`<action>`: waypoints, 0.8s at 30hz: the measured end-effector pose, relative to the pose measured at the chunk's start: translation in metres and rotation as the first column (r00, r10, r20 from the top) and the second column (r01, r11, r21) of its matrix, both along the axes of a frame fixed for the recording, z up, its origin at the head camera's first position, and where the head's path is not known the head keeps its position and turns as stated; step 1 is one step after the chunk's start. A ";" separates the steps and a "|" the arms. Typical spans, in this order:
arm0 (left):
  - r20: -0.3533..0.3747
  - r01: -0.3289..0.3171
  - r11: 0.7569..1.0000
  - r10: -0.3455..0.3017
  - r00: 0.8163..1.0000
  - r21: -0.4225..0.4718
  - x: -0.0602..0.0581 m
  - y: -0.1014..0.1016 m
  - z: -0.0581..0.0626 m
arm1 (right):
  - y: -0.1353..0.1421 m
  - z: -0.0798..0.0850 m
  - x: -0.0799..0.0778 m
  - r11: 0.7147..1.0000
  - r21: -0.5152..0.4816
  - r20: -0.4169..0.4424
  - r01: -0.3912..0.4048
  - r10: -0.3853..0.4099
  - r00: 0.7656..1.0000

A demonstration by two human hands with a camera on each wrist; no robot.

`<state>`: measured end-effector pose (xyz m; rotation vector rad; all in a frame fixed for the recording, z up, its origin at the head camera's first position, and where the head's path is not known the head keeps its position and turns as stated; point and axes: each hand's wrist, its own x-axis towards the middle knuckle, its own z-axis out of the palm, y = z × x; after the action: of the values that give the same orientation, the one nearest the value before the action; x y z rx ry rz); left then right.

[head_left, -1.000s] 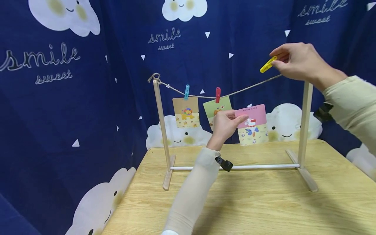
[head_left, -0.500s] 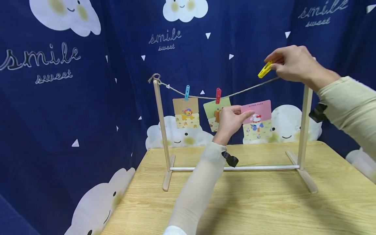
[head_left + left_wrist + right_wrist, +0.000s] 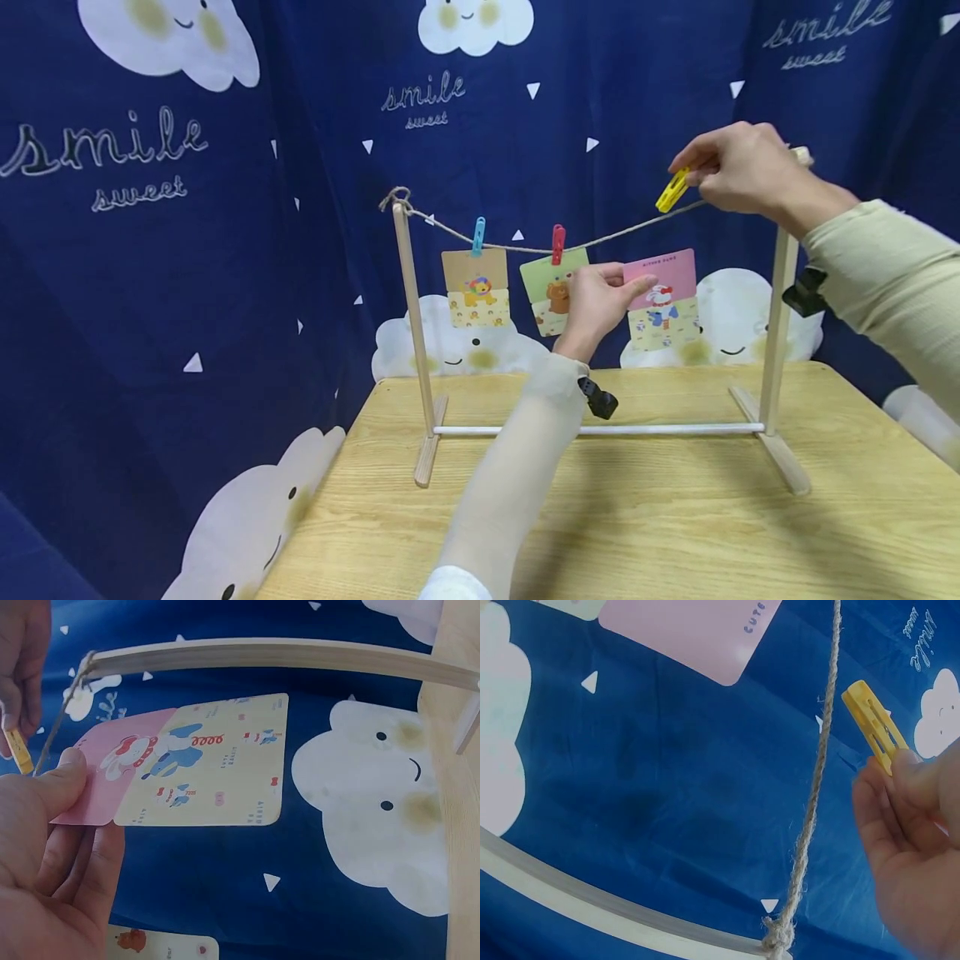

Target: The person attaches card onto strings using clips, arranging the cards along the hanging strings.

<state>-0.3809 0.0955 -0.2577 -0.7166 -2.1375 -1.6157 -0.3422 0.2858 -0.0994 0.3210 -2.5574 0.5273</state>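
My left hand (image 3: 597, 304) pinches the left edge of a pink and yellow rabbit card (image 3: 662, 300) just below the twine (image 3: 626, 228). In the left wrist view, the thumb lies on the pink part of the card, with fingers behind it. Above the twine, my right hand (image 3: 750, 171) pinches a yellow clothespin (image 3: 672, 191) by one end, the other end pointing down and left. The right wrist view shows that clothespin apart from the twine. Left of the rabbit card, a red clothespin (image 3: 558, 244) holds a green bear card (image 3: 550, 283) on the twine, partly behind my left hand.
A blue clothespin (image 3: 478, 237) holds an orange lion card (image 3: 477, 287) farther left. The twine runs between two wooden posts (image 3: 780, 321), joined low by a white rod (image 3: 675, 429) on the wooden table (image 3: 660, 533). Behind hangs a dark blue curtain (image 3: 322, 250).
My left hand has carried the rabbit card right and up, nearer the twine. The right hand has come down and left with the yellow clothespin, which now points more steeply downward.
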 end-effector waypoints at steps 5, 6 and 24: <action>0.005 -0.018 1.000 0.018 1.000 0.006 -0.004 0.002 0.001 | -0.002 -0.002 -0.002 1.000 0.009 0.003 -0.002 0.002 1.000; 0.010 -0.024 1.000 0.024 1.000 0.006 -0.004 0.002 0.001 | -0.002 -0.002 -0.002 1.000 0.009 0.002 -0.005 0.005 1.000; 0.054 -0.051 0.999 0.050 0.997 0.018 -0.006 0.008 0.008 | -0.006 -0.008 -0.012 0.989 0.148 -0.041 -0.025 0.031 0.999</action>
<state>-0.3867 0.1031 -0.2496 -0.6143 -2.1564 -1.6447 -0.3542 0.2799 -0.1079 0.4164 -2.5583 0.3372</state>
